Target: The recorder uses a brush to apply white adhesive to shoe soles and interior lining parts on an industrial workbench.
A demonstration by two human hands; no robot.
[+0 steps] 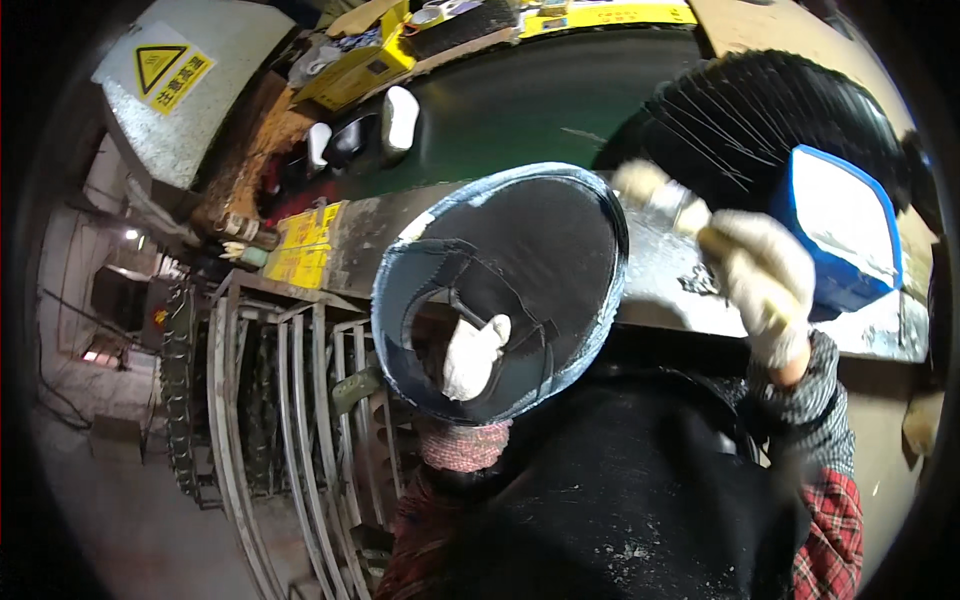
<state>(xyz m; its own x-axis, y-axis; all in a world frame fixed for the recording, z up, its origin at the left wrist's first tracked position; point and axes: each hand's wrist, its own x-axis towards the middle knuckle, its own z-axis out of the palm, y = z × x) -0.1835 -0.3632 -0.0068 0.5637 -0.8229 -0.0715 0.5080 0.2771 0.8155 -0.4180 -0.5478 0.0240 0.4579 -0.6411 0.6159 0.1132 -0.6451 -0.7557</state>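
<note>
A large black tube-like piece (560,260), which looks like a boot shaft, tilts toward me with its oval mouth facing up. Pale blue, streaky coating covers its rim. My left hand (472,358), in a white glove with a pink knit cuff, holds it from below; its closed fingers show inside the hollow, part of the grip hidden by the wall. Off the rim's right side, my right hand (765,275), in a whitish glove, is closed around a brush (690,212). The pale brush head is smeared by motion. Beside this hand stands a blue tub (845,230) with white contents.
A dark green belt (500,100) crosses behind, carrying white soles (401,118) and dark shoe parts. Black ribbed sheets (760,120) are heaped at the right. Yellow boxes (365,70) line the far edge. A metal rack (290,400) stands at left, below a pale machine housing (190,80).
</note>
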